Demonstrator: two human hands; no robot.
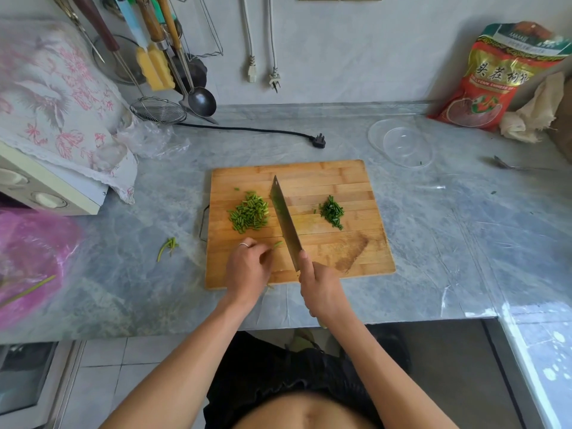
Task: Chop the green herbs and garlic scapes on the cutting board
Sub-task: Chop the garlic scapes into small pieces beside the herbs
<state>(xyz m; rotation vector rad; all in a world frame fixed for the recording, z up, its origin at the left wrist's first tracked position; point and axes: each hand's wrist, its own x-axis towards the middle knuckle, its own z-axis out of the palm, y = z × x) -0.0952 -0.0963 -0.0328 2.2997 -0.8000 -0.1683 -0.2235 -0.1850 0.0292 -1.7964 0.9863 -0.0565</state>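
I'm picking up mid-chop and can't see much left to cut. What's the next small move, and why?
Probably slide the last green stalk under the cleaver and cut it. The left hand pinches it beside the blade, the right hand grips the handle, and both piles already look chopped.

Chopped garlic scapes [249,213] lay heaped left on the cutting board [334,181], minced herbs [332,212] piled right.
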